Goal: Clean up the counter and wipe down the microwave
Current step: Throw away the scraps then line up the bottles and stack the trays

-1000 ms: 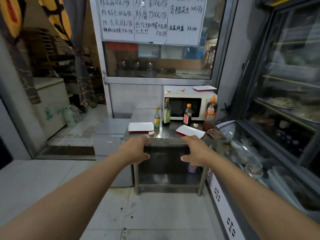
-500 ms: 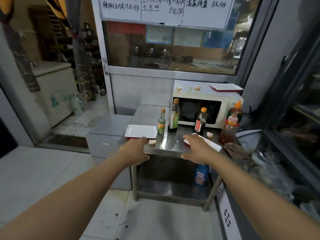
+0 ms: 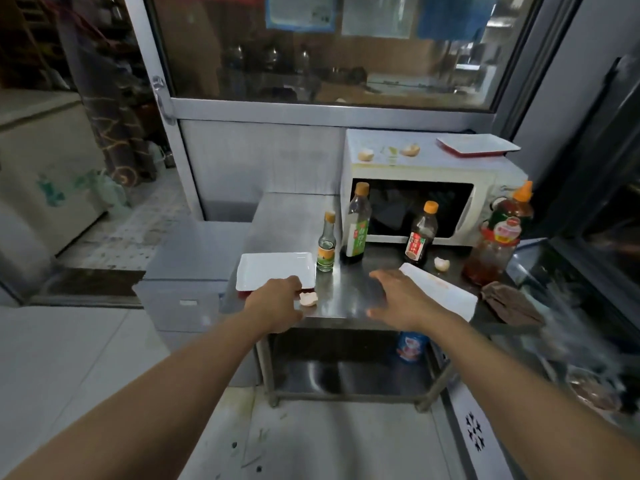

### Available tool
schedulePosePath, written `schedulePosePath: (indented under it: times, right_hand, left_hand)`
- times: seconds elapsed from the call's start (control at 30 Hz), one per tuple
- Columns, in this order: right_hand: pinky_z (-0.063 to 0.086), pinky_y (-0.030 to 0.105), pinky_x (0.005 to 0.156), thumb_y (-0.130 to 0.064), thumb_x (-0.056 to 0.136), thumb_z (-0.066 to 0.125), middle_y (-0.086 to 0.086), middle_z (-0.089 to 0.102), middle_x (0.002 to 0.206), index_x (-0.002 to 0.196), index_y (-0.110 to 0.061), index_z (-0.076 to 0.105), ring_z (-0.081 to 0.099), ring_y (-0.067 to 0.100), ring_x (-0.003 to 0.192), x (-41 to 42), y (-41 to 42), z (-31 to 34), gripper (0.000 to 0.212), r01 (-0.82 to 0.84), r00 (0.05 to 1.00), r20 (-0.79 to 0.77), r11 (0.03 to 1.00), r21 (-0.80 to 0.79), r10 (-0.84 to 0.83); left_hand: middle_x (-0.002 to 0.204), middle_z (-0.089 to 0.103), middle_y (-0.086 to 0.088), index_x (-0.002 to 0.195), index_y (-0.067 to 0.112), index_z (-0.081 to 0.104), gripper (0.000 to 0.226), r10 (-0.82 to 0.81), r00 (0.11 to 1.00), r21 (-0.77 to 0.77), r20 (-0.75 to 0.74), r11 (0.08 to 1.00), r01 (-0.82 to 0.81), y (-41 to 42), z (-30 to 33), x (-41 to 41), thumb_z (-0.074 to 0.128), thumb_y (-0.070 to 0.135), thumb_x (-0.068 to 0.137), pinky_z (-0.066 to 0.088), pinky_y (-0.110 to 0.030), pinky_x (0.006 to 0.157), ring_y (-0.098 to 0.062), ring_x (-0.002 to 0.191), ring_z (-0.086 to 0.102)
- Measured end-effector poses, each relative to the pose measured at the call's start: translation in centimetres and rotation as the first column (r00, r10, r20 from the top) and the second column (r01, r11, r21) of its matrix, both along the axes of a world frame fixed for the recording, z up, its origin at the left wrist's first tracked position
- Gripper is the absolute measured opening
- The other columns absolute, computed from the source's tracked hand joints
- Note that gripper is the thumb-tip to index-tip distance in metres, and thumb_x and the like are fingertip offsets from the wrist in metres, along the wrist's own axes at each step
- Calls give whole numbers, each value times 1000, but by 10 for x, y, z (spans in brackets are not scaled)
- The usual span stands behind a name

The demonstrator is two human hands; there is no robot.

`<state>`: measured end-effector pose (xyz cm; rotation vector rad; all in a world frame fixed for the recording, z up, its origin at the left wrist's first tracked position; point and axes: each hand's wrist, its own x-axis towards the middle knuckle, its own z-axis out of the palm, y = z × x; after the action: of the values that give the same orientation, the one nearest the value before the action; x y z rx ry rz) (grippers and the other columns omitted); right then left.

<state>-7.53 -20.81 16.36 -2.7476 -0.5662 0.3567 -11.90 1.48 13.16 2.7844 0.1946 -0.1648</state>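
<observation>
Both hands spread, holding nothing: left hand (image 3: pixel 277 299), right hand (image 3: pixel 398 296) over desk (image 3: pixel 343 292); bottle (image 3: pixel 355 225) labels unreadable.

Steel counter (image 3: pixel 341 299) bears microwave (image 3: pixel 481 188), two white trays (image 3: pixel 273 270), four bottles (image 3: pixel 355 225), eggshell pieces (image 3: pixel 308 298), brown rag (image 3: pixel 510 301).

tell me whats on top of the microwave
On the microwave lie two eggshell pieces, a small greenish smear between them, and a red-edged white tray at the right. Nothing on top is covered.
</observation>
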Motion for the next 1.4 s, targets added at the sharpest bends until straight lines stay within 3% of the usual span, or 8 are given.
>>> schedulePosePath:
  times: [0.17, 0.33, 0.7, 0.9, 1.1, 1.4]
  right_hand:
    - [32, 33, 109, -33, 84, 65, 10, 30, 150, 147, -13, 26, 30, 26, 137, 32, 12, -25, 76, 75, 995, -63, 997, 0, -74]
    - [35, 34, 106, -31, 84, 67, 11, 36, 145, 145, -14, 30, 36, 28, 132, 61, 21, -54, 73, 101, 991, -84, 995, -2, -100]
    - [38, 33, 99, -31, 81, 71, 9, 43, 138, 138, -17, 38, 44, 27, 124, 113, 17, -105, 68, 75, 989, -128, 997, 34, -70]
    - [36, 33, 104, -30, 82, 70, 9, 39, 142, 140, -18, 35, 40, 26, 130, 129, 13, -122, 69, 57, 988, -143, 998, 41, -51]
    - [38, 33, 101, -29, 84, 67, 10, 42, 139, 138, -18, 38, 43, 27, 126, 139, 7, -130, 62, 38, 987, -158, 998, 42, -31]
    - [37, 32, 100, -28, 84, 67, 10, 43, 137, 136, -16, 40, 43, 26, 125, 142, -12, -132, 60, 32, 987, -162, 997, 67, -21]
  left_hand:
    - [123, 57, -5, 125, 19, 47, 51, -45, 996, -3, -81, 999, 45, 20, -30, 45, 65, 30, 79, 48, -36, 89, -25, 111, 53]
    - [119, 59, -6, 122, 17, 49, 49, -48, 996, -11, -79, 999, 48, 23, -62, 78, 65, 29, 77, 47, -40, 92, -26, 111, 54]
    - [114, 55, -8, 120, 17, 48, 50, 116, 991, -4, -62, 993, -116, -1, -122, 117, 63, 44, 81, 47, -37, 79, -29, 106, 54]
    - [112, 56, -9, 118, 15, 45, 51, 180, 980, -47, -83, 982, -185, -8, -139, 128, 66, 42, 79, 51, -41, 78, -29, 101, 57]
    - [110, 54, -7, 117, 18, 47, 47, 195, 979, 68, -54, 979, -191, -12, -148, 135, 66, 40, 80, 43, -34, 68, -26, 102, 55]
    - [102, 55, -7, 106, 14, 56, 25, 163, 985, 47, -56, 986, -160, -20, -150, 135, 62, 25, 84, 51, -38, 74, -26, 91, 57]
